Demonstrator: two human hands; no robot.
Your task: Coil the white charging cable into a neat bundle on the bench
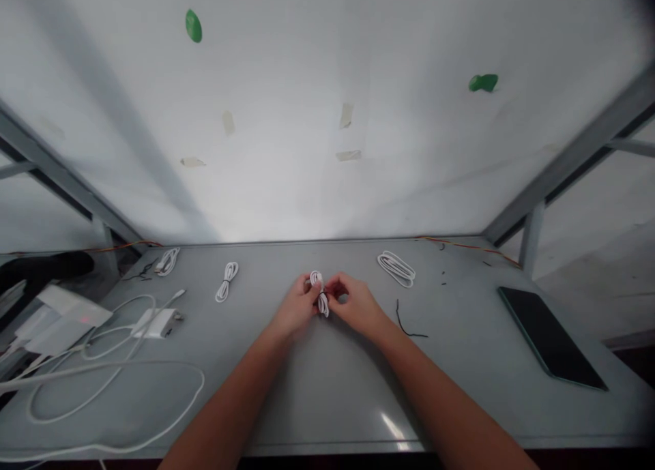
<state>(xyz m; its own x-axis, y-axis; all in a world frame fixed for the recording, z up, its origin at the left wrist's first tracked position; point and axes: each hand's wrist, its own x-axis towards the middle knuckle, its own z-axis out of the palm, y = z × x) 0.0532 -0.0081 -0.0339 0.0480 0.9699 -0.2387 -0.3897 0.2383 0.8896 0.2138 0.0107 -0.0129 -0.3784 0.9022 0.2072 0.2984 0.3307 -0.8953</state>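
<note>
Over the middle of the grey table, my left hand [298, 303] is closed around a coiled white cable [323, 305]. A dark twist tie [324, 292] crosses the middle of that coil. My right hand [353, 301] pinches at the tie from the right side, its thumb and finger pressed together by the coil. To the left lies another white cable bundle [226, 282], bound at its waist. A looser white cable coil [396, 269] rests to the right, with no tie visible on it. Nearer me is a loose black twist tie [407, 323].
A dark tablet [552, 337] lies on the right of the grey table [327, 402]. At left are a white charger [156, 322], trailing white cords, a white box-shaped block [66, 316] and another small cable coil [167, 261]. A white wall panel [286, 197] rises behind.
</note>
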